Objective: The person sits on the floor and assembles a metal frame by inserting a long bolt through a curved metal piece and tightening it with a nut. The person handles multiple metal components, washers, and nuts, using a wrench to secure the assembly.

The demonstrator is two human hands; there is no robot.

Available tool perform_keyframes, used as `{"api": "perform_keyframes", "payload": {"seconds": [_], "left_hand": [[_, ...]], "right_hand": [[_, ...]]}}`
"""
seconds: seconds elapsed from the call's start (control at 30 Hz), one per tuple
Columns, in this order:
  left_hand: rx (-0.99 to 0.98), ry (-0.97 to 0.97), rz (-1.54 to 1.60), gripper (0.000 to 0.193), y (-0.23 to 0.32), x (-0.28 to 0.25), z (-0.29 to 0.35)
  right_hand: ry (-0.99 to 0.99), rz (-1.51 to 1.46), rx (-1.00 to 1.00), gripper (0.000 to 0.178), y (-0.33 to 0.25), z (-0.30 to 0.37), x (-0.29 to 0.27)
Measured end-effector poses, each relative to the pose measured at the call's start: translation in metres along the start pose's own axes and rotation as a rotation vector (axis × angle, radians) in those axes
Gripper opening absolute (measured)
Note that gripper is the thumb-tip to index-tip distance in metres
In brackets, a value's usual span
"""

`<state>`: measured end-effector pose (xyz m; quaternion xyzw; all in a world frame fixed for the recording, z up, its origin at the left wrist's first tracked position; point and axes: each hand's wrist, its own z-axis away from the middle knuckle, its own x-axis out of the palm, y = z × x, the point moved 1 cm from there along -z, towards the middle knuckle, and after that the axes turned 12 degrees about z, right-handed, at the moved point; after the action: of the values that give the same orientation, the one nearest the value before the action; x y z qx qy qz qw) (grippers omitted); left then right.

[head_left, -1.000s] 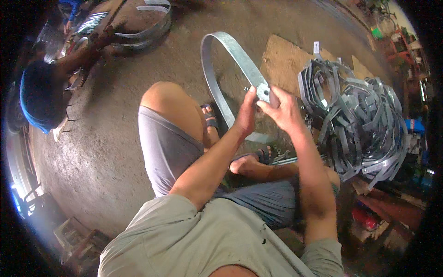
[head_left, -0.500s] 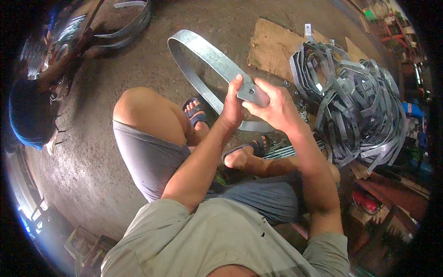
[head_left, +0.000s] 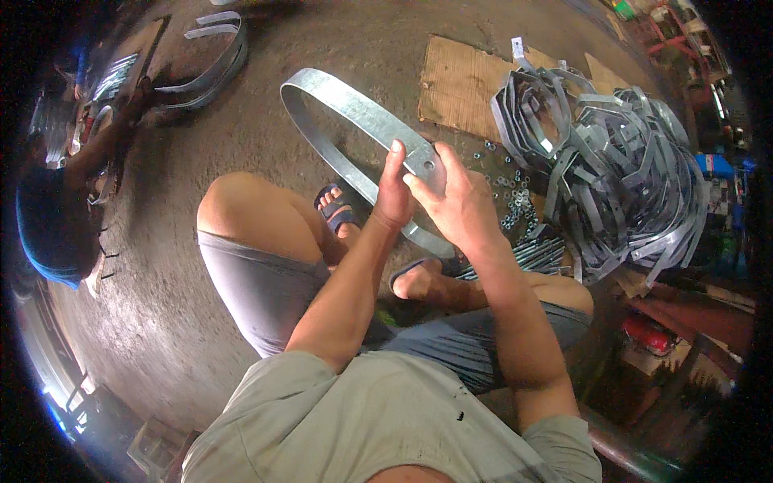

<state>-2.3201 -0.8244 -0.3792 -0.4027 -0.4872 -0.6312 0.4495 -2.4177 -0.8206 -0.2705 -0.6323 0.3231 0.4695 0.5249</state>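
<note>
On the far left, a co-worker (head_left: 52,225) extends an arm. Mid-view, a grey metal band (head_left: 346,92) curves in a long loop, its holed end between my hands. My left hand (head_left: 394,193) grips its edge, thumb raised, fingers mostly hidden; my right hand (head_left: 463,205) pinches the end between thumb and forefinger. Rightward lie scattered nuts (head_left: 519,211) and piled bent strips (head_left: 620,169).

Open floor (head_left: 161,233) leftward, bracket pile (head_left: 613,173) blocking right
</note>
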Motion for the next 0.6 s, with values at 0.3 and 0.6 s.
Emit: {"api": "perform_keyframes", "payload": {"seconds": [0.3, 0.6], "left_hand": [[0.129, 0.233, 0.012, 0.066, 0.013, 0.014, -0.012], [0.222, 0.286, -0.027, 0.054, 0.004, 0.013, -0.015]], "right_hand": [[-0.031, -0.035, -0.063, 0.057, 0.003, -0.003, -0.007], [-0.065, -0.045, -0.080, 0.048, 0.006, -0.018, 0.000]]}}
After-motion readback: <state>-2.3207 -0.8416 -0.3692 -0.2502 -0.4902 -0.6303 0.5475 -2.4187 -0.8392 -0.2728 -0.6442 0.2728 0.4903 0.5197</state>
